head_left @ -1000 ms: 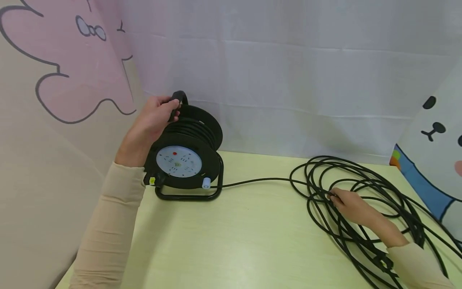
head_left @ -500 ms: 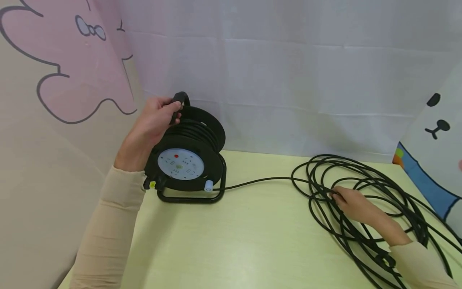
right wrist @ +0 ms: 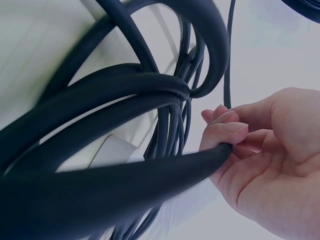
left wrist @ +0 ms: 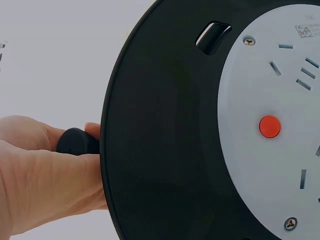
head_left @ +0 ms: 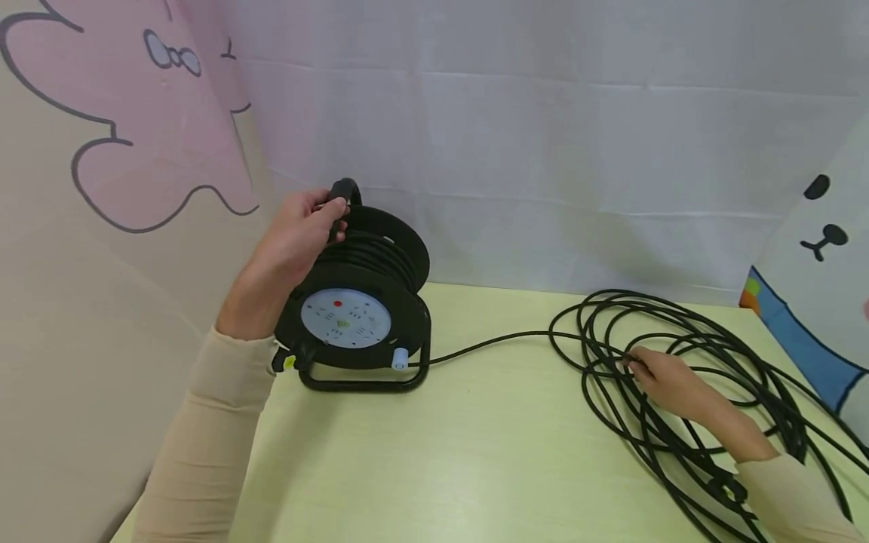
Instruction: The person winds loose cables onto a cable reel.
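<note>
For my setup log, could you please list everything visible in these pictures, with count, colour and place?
Cable reel: one, black with a white socket face and a red button, standing at the table's back left.
Reel handle: one, black, on top of the reel.
Cable: one, black, loose loops on the table's right, one strand running to the reel.
Table: one, pale yellow-green.
Backdrop: white cloth behind; cartoon panels at left and right.
Left hand: grips the reel handle; beige sleeve.
Right hand: pinches a strand of the cable; beige sleeve.
</note>
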A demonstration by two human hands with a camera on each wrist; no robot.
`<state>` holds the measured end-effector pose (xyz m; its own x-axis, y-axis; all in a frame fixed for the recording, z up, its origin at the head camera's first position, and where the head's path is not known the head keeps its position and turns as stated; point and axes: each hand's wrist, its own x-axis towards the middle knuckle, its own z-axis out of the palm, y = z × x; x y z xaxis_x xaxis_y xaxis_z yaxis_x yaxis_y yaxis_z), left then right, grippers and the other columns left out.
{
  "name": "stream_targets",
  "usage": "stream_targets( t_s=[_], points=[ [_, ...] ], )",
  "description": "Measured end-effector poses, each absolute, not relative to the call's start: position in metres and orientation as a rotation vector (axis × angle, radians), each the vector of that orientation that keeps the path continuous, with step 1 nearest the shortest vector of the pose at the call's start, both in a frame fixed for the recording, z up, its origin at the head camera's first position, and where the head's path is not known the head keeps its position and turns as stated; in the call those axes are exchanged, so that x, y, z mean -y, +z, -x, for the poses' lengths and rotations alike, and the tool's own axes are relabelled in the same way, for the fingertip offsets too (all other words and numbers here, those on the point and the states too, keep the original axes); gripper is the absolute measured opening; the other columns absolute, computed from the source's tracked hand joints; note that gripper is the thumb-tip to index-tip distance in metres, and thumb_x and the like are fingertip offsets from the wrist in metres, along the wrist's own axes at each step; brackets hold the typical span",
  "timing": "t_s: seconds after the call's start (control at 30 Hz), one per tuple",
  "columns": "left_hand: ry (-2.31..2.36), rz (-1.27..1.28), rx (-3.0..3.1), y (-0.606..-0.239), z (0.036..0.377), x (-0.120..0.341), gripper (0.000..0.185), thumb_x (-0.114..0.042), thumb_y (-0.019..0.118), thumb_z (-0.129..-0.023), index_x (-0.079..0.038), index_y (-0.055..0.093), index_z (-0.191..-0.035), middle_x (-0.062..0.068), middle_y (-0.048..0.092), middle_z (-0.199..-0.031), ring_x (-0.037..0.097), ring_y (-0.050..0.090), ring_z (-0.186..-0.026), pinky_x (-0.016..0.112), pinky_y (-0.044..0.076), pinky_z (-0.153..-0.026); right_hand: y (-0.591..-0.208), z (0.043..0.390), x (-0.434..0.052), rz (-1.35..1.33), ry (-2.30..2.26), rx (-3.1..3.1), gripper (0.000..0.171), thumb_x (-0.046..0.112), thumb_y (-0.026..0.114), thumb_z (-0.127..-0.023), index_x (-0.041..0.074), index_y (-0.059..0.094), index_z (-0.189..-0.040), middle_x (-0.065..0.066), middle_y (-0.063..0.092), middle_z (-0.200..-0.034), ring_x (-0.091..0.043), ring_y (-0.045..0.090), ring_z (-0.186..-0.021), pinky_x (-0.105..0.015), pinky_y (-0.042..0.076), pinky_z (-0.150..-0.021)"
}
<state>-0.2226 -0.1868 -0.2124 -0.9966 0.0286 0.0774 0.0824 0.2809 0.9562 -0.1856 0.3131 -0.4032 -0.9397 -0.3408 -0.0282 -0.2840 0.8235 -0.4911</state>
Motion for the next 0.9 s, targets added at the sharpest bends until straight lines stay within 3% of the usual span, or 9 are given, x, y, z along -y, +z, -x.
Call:
stream_targets(
  t_s=[0.7, 0.9],
  points=[
    [-1.924, 0.26, 2.421, -0.215, 0.192, 0.168, 0.048, -0.018, 0.037, -0.113, 0.012, 0.033, -0.15, 0.021, 0.041, -0.128, 0.025, 0.044, -0.106, 0.018, 0.045, -0.081, -0.403, 0.187, -0.316, 0.493, -0.723, -2.909, 0.016, -0.003, 0.044, -0.107, -0.012, 0.057, -0.109, -0.012, 0.063, -0.088, -0.016, 0.05, -0.068, -0.029, 0.039, -0.051],
    [-1.96, 0.298, 2.393, -0.215, 0.184, 0.16, 0.049, -0.017, 0.036, -0.113, 0.012, 0.03, -0.152, 0.021, 0.041, -0.124, 0.025, 0.044, -0.104, 0.018, 0.045, -0.081, -0.403, 0.186, -0.318, 0.511, -0.726, -2.911, 0.015, -0.004, 0.044, -0.107, -0.012, 0.056, -0.108, -0.011, 0.061, -0.086, -0.016, 0.046, -0.064, -0.028, 0.038, -0.05]
  ],
)
